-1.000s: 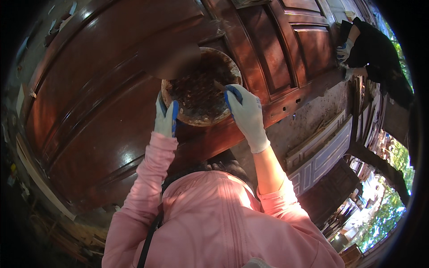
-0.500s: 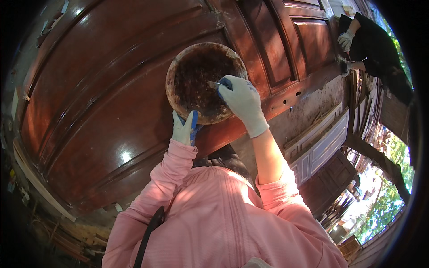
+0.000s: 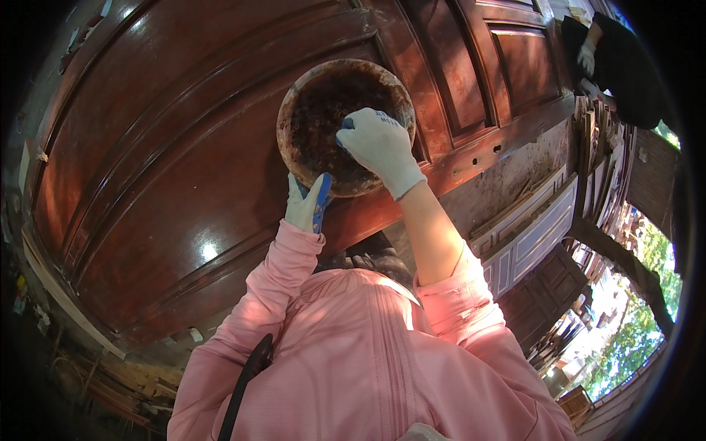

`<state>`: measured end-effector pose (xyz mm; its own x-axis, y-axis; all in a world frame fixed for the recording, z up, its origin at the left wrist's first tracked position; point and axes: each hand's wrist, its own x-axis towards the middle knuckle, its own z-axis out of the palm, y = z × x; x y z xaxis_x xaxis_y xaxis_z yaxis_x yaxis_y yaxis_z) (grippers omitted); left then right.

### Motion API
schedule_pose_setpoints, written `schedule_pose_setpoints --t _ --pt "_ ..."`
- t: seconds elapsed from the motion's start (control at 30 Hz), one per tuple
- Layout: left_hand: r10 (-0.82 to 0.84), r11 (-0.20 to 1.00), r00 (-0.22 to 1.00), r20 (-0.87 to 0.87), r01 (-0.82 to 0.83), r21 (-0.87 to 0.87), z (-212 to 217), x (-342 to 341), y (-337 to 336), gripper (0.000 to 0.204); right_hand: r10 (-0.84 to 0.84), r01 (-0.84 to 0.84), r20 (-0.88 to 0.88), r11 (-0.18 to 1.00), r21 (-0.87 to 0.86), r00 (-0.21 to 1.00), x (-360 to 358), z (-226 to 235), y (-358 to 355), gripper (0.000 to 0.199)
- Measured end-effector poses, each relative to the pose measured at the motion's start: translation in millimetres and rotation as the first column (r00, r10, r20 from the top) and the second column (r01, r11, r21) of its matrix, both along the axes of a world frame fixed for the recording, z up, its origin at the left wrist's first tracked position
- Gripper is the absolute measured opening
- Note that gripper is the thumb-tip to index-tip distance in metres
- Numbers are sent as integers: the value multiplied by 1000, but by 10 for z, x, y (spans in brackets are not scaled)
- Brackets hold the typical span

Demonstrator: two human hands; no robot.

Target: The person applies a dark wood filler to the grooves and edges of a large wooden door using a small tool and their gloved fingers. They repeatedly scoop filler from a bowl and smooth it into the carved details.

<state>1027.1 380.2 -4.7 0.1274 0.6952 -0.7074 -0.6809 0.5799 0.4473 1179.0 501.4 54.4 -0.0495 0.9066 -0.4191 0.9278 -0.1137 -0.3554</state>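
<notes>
A head-worn fisheye looks down at both hands (image 3: 379,147).

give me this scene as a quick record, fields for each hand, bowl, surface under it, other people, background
left hand: gloved, white and blue, at the near-left edge of the bowl; firmness of hold unclear
right hand: gloved, curled over the bowl's inside; anything in its fingers is hidden
bowl: round, stained rim, dark brown inside
surface: glossy reddish-brown panelled wood; whether the bowl rests on it is unclear
other people: one person in dark clothes, upper right
background: pale panelled door, right
</notes>
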Motion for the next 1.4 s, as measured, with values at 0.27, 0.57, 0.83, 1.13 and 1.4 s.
schedule_pose_setpoints --t 0.27,0.57,0.83,1.13,1.4 --pt "-23 1000 1000 -20 23 1 22 -24 6 59 64 -54 41 976 -209 997 -118 87 268 32" --pt "-24 1000 999 -38 25 10 19 -21 2 58 50 -60 -103 993 -99 993 113 -65 107 33" --pt "-9 999 1000 -26 10 32 8 -15 6 58 -120 71 -191 966 -247 974 166 -161 90 37" --pt "-39 999 997 -70 41 27 54 -32 24 63 -270 110 -466 934 -341 843 202 -149 57 18" --pt "-20 1000 998 -52 19 -15 98 -22 68 56 -518 251 -661 851 -461 543 679 816 -186 23"
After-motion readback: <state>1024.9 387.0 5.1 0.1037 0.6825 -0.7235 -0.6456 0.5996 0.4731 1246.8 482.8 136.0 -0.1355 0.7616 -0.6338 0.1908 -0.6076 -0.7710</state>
